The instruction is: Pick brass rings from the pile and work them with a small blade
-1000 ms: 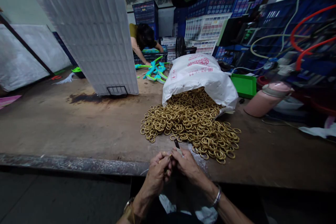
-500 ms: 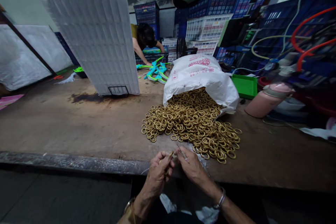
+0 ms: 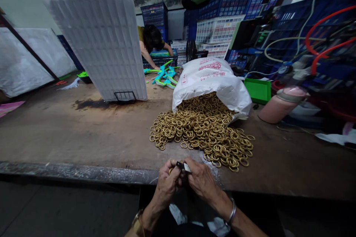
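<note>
My left hand (image 3: 164,182) is closed, pinching a gold-coloured ring (image 3: 170,170) that shows only in part between its fingers. Close beside it, my right hand (image 3: 202,178) is closed on a small flat blade-like tool (image 3: 184,166), dark at one end and pale at the other. The tool's dark end lies against the fingertips of my left hand, at the ring; whether it touches the ring I cannot tell. Just beyond both hands spreads a heap of gold-coloured rings (image 3: 194,129), spilling from the mouth of a white sack (image 3: 214,72) with red print.
A tall white ribbed panel (image 3: 102,44) stands on the wooden table (image 3: 69,133) to the left. Behind it a person (image 3: 151,40) leans over a crate near turquoise and green toy bows (image 3: 166,76). A green tray (image 3: 258,91) and pink bottle (image 3: 282,105) are right.
My right hand has turned the tool so its flat dark and pale side shows, and its end has come to the ring in my left hand. The left hand has barely moved.
</note>
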A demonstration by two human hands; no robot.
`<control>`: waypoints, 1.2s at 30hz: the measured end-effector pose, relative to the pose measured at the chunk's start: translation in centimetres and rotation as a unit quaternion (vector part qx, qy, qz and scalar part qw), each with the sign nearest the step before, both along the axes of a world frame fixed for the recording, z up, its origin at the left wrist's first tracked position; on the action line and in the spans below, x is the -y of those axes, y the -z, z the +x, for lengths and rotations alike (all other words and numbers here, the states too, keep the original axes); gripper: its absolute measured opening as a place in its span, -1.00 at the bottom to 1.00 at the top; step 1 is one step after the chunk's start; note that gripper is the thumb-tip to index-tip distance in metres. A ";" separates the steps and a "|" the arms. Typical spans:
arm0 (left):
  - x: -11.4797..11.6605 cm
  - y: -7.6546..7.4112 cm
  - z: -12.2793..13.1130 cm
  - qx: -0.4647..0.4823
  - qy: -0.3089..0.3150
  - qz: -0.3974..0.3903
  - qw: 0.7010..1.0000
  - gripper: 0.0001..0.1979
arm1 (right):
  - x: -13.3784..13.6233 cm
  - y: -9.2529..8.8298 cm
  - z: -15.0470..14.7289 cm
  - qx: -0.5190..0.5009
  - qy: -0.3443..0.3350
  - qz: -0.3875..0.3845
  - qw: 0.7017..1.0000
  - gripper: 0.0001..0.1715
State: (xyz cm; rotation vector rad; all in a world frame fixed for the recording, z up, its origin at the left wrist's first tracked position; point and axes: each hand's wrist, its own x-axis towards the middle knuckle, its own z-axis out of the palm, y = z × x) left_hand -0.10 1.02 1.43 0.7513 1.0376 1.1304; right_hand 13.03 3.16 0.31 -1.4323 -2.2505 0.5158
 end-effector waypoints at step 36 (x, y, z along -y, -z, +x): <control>0.3 1.0 -0.8 0.175 0.025 -0.078 0.981 -0.73 | -6.6 2.1 -1.7 0.175 0.156 -0.006 0.972 -0.74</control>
